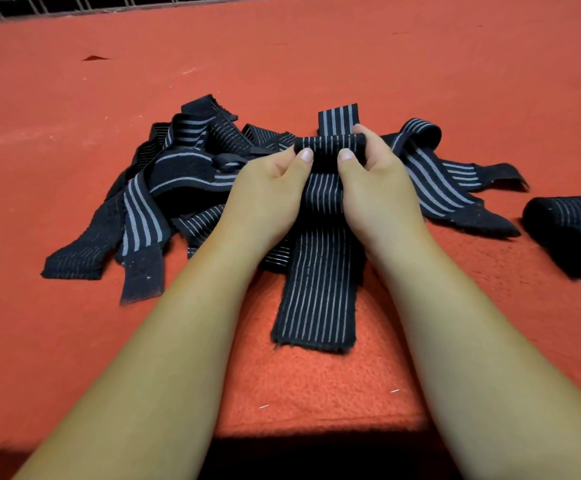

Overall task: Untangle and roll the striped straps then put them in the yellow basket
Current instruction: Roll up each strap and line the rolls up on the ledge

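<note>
Since roll [330, 146] was barely begun, left hand [268, 190], right hand [375, 183] each pinched it, thumbs [305, 155] atop, fingers [361, 129] curled behind, for tight turns.

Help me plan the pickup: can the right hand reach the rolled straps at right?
Probably yes: only flat strap ends and cloth lie between the rolled straps and the right hand, which grips another strap.

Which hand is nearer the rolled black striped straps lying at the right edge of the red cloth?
Right. The right hand grips the half-rolled black striped strap at centre, the rolled straps lying off to its right; the left hand grips that strap's other side, farther away.
</note>
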`<state>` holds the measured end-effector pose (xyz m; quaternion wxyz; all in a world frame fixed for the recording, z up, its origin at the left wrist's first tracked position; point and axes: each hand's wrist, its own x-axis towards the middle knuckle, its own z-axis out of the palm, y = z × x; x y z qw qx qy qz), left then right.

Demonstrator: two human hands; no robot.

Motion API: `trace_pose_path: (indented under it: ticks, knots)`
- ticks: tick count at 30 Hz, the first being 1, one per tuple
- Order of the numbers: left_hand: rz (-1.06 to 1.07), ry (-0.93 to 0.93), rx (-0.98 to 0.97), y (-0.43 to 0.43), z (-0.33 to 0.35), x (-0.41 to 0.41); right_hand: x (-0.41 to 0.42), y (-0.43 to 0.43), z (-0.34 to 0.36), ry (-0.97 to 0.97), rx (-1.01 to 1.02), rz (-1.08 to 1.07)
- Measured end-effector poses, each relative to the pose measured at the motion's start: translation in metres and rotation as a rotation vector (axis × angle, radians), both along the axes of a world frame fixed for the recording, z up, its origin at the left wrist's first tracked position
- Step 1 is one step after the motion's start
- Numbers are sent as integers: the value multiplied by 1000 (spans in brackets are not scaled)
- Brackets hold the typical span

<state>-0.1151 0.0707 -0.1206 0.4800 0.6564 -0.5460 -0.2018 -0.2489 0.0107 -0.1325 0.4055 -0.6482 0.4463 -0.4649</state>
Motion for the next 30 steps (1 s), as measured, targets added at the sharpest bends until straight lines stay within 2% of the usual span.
trace_pose_path:
  ticks: [6, 11, 15, 19, 24, 27, 30]
  knots:
    - [0, 29, -88, 2, 0, 3, 2, 0, -3, -3, 16, 10]
    - [39, 240, -177, 0, 2, 8, 0, 2, 0, -140, 55, 26]
    - [-7, 412, -50, 2, 5, 9, 1, -2, -3, -428, 102, 65]
    - [-198, 412, 166, 2, 5, 9, -2, -6, -1, -589, 162, 77]
    - [-185, 395, 119, 2, 0, 10, -1, -8, -3, -664, 198, 148]
    - [-132, 403, 105, 1, 1, 10, -1, -7, 0, -818, 320, 230]
    - [-206, 483, 179, 4, 5, 12, -2, -11, 3, -936, 427, 250]
